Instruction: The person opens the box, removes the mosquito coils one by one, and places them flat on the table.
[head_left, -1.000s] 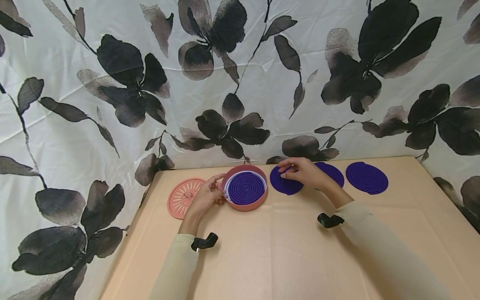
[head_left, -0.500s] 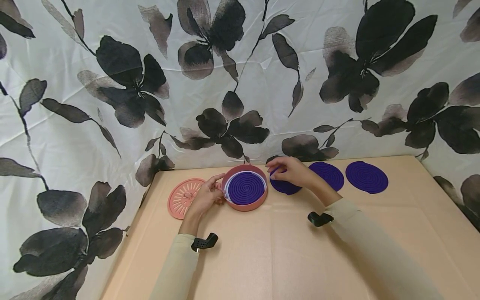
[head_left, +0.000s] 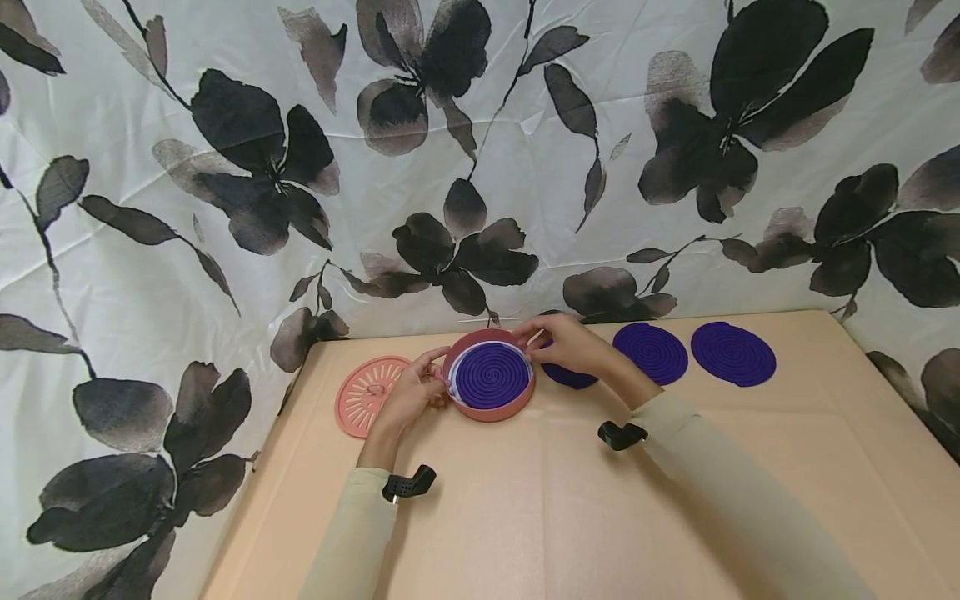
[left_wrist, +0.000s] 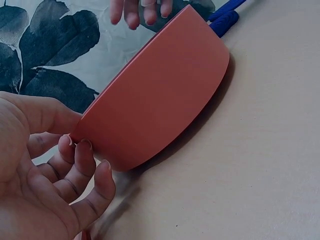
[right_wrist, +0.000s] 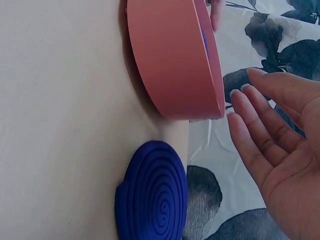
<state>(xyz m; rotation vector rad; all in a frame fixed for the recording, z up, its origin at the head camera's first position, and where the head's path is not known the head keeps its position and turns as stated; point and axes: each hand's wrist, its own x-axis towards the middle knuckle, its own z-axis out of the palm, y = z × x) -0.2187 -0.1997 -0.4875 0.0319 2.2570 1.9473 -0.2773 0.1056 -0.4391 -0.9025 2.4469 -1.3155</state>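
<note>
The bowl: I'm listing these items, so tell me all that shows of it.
The bowl is round, reddish-pink and plastic-looking, with a smooth, plain wall. Its open top faces up, showing a blue disc with white around it. It is between a pink disc and loose blue discs. The left hand holds its rim; the right hand hovers close.

tan table [head_left: 570, 500], pink patterned disc [head_left: 363, 397], pink round container [head_left: 487, 415], 3 purple spiral mats [head_left: 733, 354]

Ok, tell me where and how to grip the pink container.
Probably pinch the pink container by its rim, from the right: its raised wall offers a free edge beside the right hand, while the left hand occupies the left.
</note>
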